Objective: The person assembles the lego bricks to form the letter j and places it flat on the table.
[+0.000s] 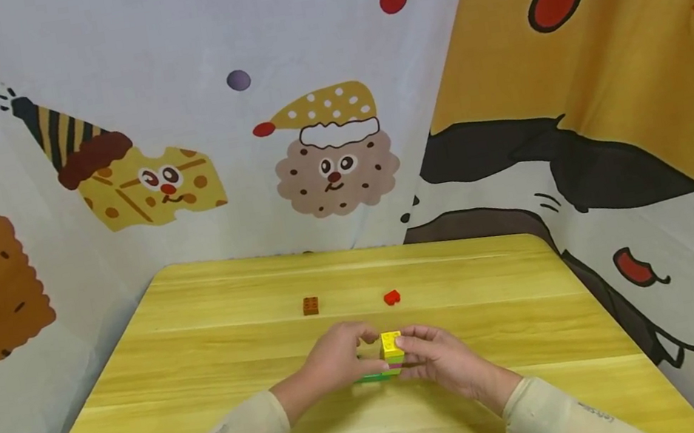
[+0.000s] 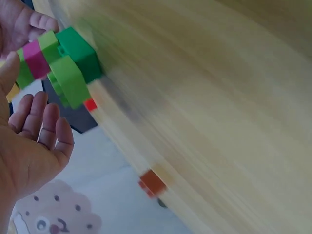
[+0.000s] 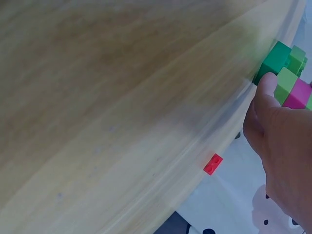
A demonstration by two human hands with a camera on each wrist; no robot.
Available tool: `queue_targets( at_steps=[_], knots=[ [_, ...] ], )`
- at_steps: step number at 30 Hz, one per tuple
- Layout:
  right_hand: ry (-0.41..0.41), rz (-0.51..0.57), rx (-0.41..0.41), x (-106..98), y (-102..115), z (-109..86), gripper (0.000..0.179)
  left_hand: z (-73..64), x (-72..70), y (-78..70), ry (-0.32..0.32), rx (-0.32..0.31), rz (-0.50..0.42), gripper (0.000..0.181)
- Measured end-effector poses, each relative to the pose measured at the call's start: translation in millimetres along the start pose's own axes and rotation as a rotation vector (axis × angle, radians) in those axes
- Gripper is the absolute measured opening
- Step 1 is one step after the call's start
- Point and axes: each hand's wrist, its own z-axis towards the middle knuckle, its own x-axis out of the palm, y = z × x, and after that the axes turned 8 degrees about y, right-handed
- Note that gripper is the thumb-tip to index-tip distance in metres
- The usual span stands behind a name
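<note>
A stack of toy building bricks stands on the table between the hands. It has a dark green brick at the bottom with a light green brick on one part. Beside that rises a column of light green, magenta, light green and yellow. My right hand grips the column, thumb at the yellow brick and other fingers low along the side. My left hand is around the other side, thumb close to the column, fingers loosely bent with a gap between them and the bricks.
Farther back on the wooden table lie an orange-brown brick, left, and a small red brick, right. Behind the table's far edge hangs a cloth printed with cartoon figures.
</note>
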Motion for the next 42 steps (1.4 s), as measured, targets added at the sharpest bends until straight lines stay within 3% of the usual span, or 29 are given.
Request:
queue_targets(
  at_steps=[6,12,16,29,42],
  knots=[
    [-0.009,0.002,-0.011,2,-1,1.0,0.046,-14.8,-5.0,28.9,0.013,-0.033,0.016,0.061],
    [-0.020,0.004,-0.029,2,0,1.5,0.044,-21.0,-4.5,45.1,0.038,-0.010,-0.021,0.043],
    [-0.015,-0.001,-0.022,2,0,1.9,0.042,-20.9,-1.5,48.1,0.037,0.007,-0.025,0.034],
    [-0.032,-0.031,0.000,5,1,1.4,0.058,-18.3,4.5,49.1,0.021,0.004,-0.006,0.033],
    [-0.047,-0.068,-0.008,10,4,0.1,0.062,-17.9,5.6,50.4,0.018,-0.010,-0.011,0.035]
  ],
)
